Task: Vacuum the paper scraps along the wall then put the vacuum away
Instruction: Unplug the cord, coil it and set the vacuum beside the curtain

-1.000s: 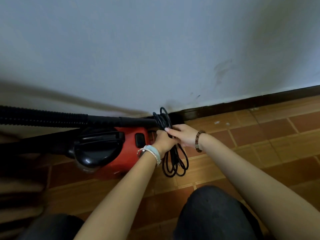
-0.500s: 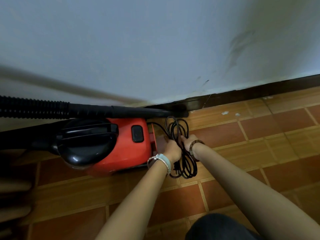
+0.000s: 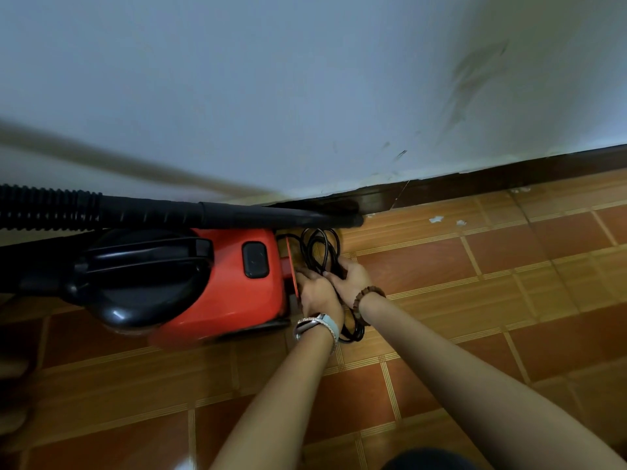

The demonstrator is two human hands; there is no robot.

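The hose [image 3: 44, 212] runs off the left edge, and the hands [image 3: 334, 288] hide part of the coiled cord [image 3: 320, 252].

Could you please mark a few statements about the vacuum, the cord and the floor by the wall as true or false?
1. Both hands, left hand and right hand, are on the black cord. True.
2. The vacuum is blue. False: its body is red, with a black top.
3. White paper scraps lie on the floor near the wall. True.
4. The cord is stretched out straight across the floor. False: it is gathered in loops beside the vacuum.
5. The hose lies to the right of the hands. False: it runs along the wall to the left.
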